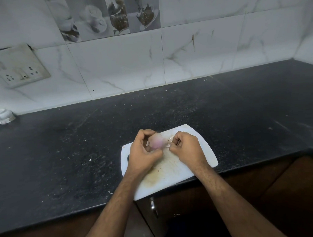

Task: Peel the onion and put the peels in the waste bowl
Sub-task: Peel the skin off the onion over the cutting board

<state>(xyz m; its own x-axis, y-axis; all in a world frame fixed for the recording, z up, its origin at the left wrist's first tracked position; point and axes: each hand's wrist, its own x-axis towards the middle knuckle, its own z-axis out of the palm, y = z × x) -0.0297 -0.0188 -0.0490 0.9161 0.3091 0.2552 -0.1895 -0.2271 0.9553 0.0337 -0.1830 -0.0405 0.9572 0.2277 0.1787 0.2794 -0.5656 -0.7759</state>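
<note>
Two bare hands meet over a white cutting board (194,163) lying on a dark speckled counter (82,147), its near corner jutting past the counter edge. The left hand (144,154) is curled around a pale pink-purple onion (156,142), blurred, held just above the board's far half. At the onion's three o'clock, the right hand (186,148) is closed in a pinch on a thin strip of peel (168,145) that trails from the onion. Brownish stains and small scraps mark the board's middle. At nine o'clock on the counter, against the tiled wall, sits a small white dish-like object (3,116); I cannot tell what it holds.
</note>
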